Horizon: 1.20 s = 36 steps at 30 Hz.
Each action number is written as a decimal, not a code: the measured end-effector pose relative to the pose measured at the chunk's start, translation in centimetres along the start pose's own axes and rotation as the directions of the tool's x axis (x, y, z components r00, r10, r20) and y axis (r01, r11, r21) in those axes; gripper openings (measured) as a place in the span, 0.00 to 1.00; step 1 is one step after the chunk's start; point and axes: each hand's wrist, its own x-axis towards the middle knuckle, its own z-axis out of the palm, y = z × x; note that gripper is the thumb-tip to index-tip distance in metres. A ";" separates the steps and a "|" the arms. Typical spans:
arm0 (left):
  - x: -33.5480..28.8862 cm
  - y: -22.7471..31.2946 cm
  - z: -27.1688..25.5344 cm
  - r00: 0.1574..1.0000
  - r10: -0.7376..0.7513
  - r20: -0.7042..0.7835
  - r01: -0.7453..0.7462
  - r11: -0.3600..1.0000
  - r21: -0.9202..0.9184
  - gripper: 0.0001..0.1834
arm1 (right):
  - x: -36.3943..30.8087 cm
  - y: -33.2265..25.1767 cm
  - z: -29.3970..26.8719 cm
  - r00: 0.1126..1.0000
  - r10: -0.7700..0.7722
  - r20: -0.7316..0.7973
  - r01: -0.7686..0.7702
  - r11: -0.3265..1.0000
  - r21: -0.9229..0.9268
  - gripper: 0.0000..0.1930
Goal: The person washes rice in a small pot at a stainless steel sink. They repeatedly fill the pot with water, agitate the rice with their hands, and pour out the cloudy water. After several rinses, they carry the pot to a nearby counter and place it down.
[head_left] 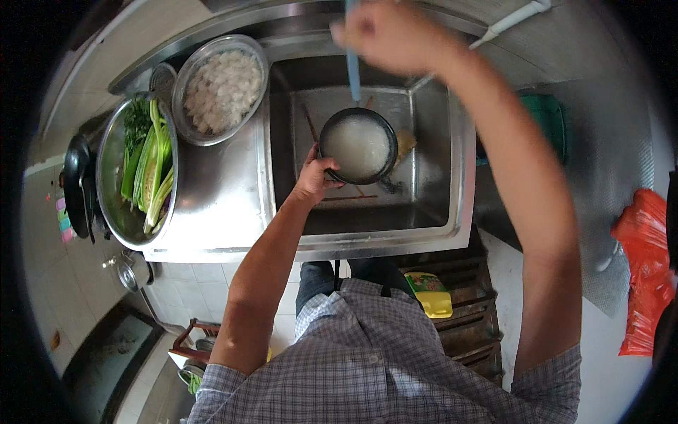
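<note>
The left grip (316, 174) clamped a bowl (393, 150) by one side, so tilting risked spilling; blurred right grip (387, 35), I couldn't tell.

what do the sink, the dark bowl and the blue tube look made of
Sink: likely stainless steel, satiny, by its grey metallic sheen. Dark bowl: perhaps coated metal or plastic; its smooth black rim leaves that open. Blue tube: probably plastic or rubber, rather matte, judging by its even, opaque colour.
</note>
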 end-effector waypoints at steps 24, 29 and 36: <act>-11.4 -4.2 -2.7 0.971 0.133 -0.197 -0.166 0.973 -0.160 0.46 | -7.6 -2.0 26.6 0.596 0.401 0.696 -0.748 0.591 0.300 0.33; -12.2 -3.8 -2.5 0.971 0.111 -0.211 -0.151 0.971 -0.186 0.49 | -8.0 -2.5 29.7 0.475 0.312 0.823 -0.855 -0.058 0.515 0.26; -12.5 -2.9 -3.7 0.962 0.201 -0.186 -0.219 0.973 -0.079 0.59 | -8.1 -3.3 31.6 0.557 0.264 0.788 -0.730 -0.296 0.616 0.18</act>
